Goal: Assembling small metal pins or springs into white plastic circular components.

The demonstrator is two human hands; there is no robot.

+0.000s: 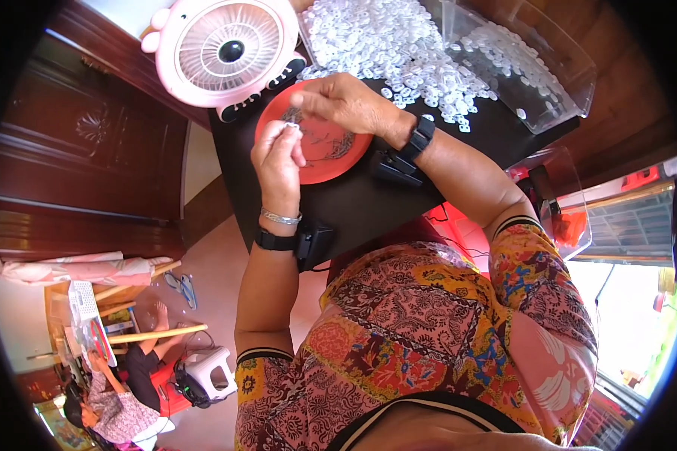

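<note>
Over a round red plate [320, 177], my left hand [278, 167] is closed, pinching a small white plastic piece [292, 126] at its fingertips. Thin dark metal pins [338, 144] lie scattered across the plate. My right hand [353, 105] hovers just above and to the right of the left one, its fingers bent together. Whatever sits between those fingertips is too small and blurred to name. A large heap of similar white plastic pieces [384, 41] spreads on the black table [353, 214] beyond the plate, with loose ones close to my right wrist.
A pink fan [229, 52] stands at the table's far left, beside the plate. At the far right a clear plastic bin [568, 86] lies tilted, more white pieces inside. Another person [120, 410] sits at the lower left, near a white plastic stool [212, 372] and slippers [182, 289].
</note>
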